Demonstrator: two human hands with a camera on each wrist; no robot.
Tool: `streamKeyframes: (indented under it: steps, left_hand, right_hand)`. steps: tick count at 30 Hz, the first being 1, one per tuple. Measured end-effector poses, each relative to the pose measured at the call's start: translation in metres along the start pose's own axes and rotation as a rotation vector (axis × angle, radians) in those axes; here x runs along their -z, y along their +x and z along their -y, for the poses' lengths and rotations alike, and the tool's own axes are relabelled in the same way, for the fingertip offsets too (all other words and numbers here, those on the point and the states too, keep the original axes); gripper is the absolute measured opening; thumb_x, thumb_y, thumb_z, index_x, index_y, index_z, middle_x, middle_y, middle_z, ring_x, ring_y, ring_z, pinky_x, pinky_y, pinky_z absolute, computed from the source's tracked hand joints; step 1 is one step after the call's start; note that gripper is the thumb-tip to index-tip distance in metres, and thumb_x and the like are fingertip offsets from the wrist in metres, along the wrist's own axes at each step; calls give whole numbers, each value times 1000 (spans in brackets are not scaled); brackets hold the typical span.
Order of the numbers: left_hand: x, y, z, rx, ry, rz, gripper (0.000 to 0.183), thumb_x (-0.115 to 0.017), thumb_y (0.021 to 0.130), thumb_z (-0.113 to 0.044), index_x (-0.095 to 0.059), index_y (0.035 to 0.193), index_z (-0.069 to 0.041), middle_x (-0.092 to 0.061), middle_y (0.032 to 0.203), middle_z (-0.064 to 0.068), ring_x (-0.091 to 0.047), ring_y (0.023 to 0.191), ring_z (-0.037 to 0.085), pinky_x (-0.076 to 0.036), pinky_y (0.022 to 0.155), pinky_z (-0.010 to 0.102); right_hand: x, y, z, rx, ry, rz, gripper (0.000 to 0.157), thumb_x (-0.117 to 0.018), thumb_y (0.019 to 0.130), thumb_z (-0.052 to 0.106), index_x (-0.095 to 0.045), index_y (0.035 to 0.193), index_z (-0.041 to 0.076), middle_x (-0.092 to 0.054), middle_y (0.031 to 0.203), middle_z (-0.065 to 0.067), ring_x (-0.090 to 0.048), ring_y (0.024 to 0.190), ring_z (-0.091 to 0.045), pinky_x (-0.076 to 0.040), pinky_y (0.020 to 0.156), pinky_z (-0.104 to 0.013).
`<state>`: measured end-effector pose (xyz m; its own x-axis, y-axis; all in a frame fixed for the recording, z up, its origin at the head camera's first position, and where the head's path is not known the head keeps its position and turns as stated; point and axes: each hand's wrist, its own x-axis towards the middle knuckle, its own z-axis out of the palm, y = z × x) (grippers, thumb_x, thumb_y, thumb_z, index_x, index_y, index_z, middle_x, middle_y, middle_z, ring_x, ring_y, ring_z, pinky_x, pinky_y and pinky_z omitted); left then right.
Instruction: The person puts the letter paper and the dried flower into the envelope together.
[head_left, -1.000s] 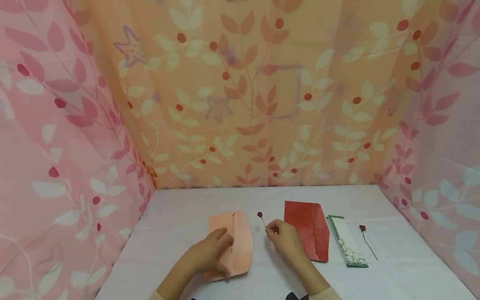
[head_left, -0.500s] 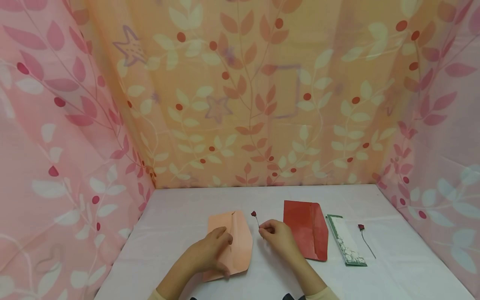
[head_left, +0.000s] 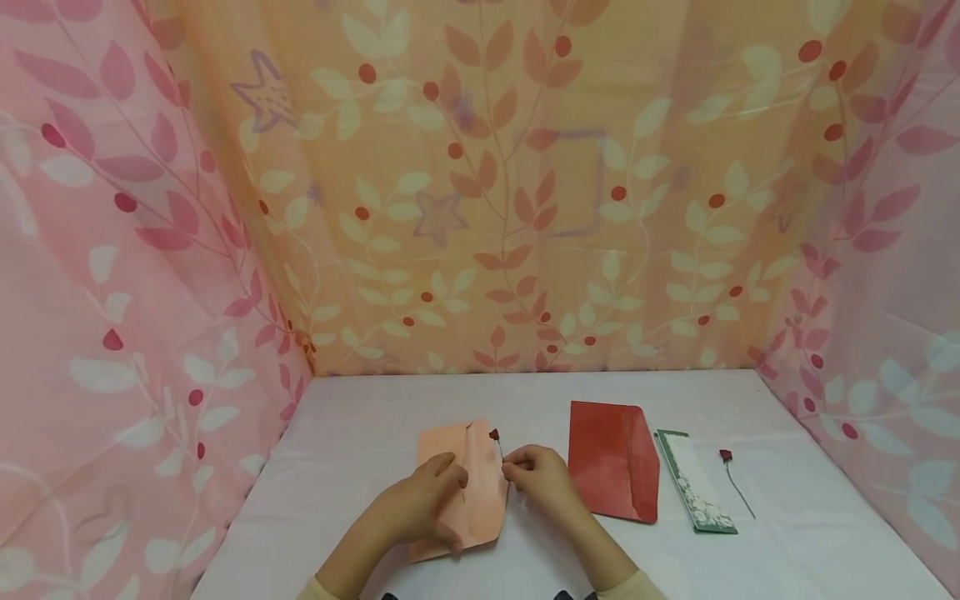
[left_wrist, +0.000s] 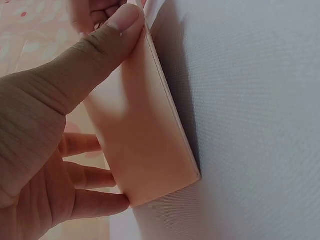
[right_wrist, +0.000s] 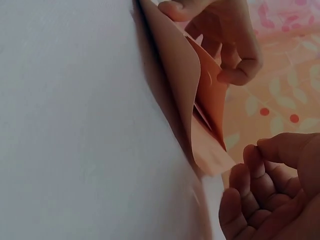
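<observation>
In the head view a peach envelope (head_left: 486,500) lies on the white table, its flap folded out to the right. My left hand (head_left: 420,502) holds it, the thumb at the near edge and the other fingers over its upper side. The right wrist view shows the mouth of the envelope (right_wrist: 212,107) gaping a little. Between thumb and fingertips, my right hand (head_left: 543,479) pinches the thin stem of a small dark red rose (head_left: 494,434). That flower stands over the flap's right edge; its lower stem is mostly hidden by the fingers.
Right of my right hand lies a red envelope (head_left: 611,458), also with its flap out. Beyond it are a green-and-white floral card (head_left: 697,483) and a second small rose (head_left: 726,456) with a curved stem. Patterned curtains (head_left: 495,208) border the table at back and sides.
My right hand has moved left with the rose, from beside the red envelope to the flap of the peach one. The left hand stays in place on the peach envelope.
</observation>
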<state>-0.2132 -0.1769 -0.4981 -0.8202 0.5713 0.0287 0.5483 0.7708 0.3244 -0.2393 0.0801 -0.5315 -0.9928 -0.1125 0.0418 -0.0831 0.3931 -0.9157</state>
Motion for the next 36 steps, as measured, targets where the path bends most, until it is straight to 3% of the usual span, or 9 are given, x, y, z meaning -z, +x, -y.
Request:
streamKeyframes:
  steps: [7, 18, 25, 36]
  left_hand:
    - [1, 0, -1, 4, -4, 3, 79, -88, 61, -64, -50, 121, -30, -42, 154, 17, -58, 128, 36, -58, 86, 47]
    - [-4, 2, 3, -2, 0, -5, 80, -87, 60, -66, -49, 121, -30, -42, 154, 18, -55, 131, 35, -58, 85, 46]
    - [-5, 2, 4, 5, -15, 2, 80, -86, 61, -67, -48, 121, -30, -40, 155, 20, -54, 133, 37, -58, 86, 48]
    - [-7, 3, 10, -5, -23, -19, 83, -85, 60, -68, -47, 122, -29, -38, 156, 20, -52, 135, 39, -57, 89, 50]
  right_hand:
    - [-11, 3, 4, -56, 138, 62, 15, -75, 89, 13, -73, 97, 0, -73, 80, -6, -70, 65, -19, -56, 55, -31]
    - [-26, 3, 9, -125, 248, 90, 15, -73, 90, 9, -72, 97, -4, -71, 77, -9, -69, 60, -17, -61, 55, -36]
    - [-33, 4, 10, -130, 255, 94, 14, -73, 89, 8, -72, 94, -5, -73, 77, -13, -72, 62, -19, -61, 56, -36]
    - [-45, 11, 9, -123, 223, 96, 8, -73, 88, 7, -74, 88, -1, -72, 71, -9, -70, 58, -16, -60, 52, -36]
